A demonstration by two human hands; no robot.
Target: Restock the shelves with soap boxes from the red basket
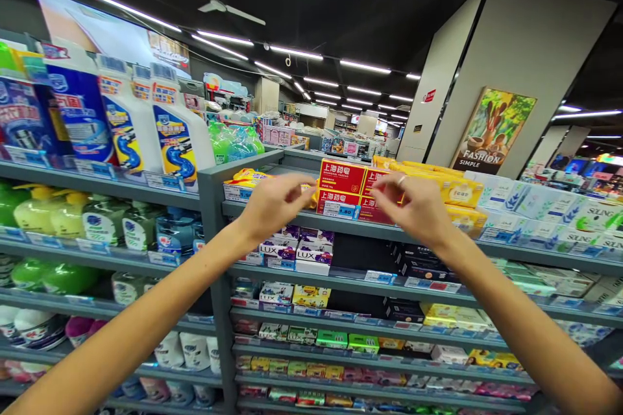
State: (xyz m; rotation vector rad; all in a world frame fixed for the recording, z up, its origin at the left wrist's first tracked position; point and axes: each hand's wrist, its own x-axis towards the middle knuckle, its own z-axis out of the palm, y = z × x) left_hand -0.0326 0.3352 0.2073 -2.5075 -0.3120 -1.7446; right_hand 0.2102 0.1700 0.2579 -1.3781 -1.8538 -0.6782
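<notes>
Red soap boxes [341,176] stand stacked two high on the top shelf, with a blue price tag [341,209] in front of the lower ones. Close to the left end of the stack is my left hand [280,204], its fingers loosely bent and apart from the thumb, nothing seen in it. My right hand [418,207], a ring on one finger, hovers before the right part of the stack. Its fingers are curved with a gap to the thumb, and I see nothing in it. Whether any fingertip touches a box I cannot tell.
Yellow soap packs [462,193] and white soap boxes [511,198] line the top shelf to the right. White and purple soap boxes [314,253] sit one shelf below. On the left rack are cleaner bottles [178,133] and pump bottles [102,224]. A pillar [525,45] rises behind.
</notes>
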